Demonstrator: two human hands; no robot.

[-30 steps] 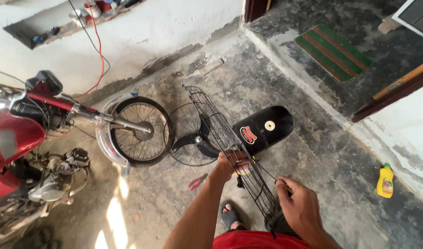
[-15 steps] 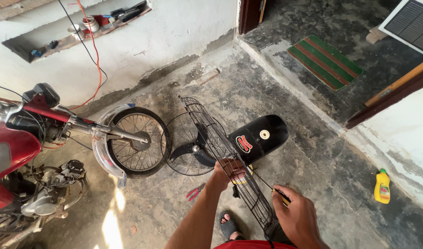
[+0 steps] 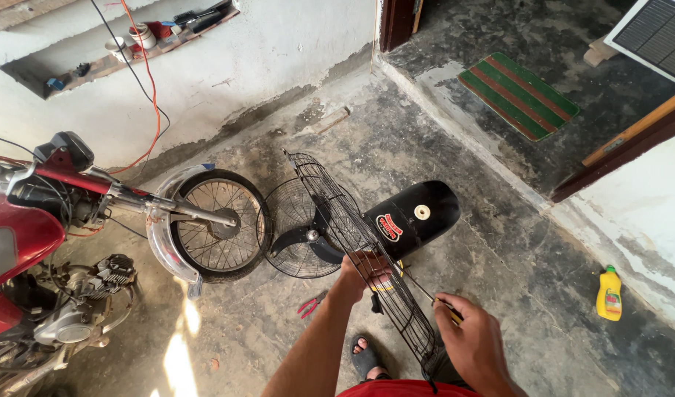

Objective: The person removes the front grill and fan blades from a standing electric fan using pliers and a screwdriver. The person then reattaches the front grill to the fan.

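While the left hand (image 3: 359, 270) grips the wire fan guard (image 3: 359, 242), fingers closed on its mesh, the right hand (image 3: 473, 342) holds what appears to be a screwdriver (image 3: 433, 298) (yellow handle) beside the black fan motor housing (image 3: 415, 217) on the concrete floor (image 3: 499, 265).
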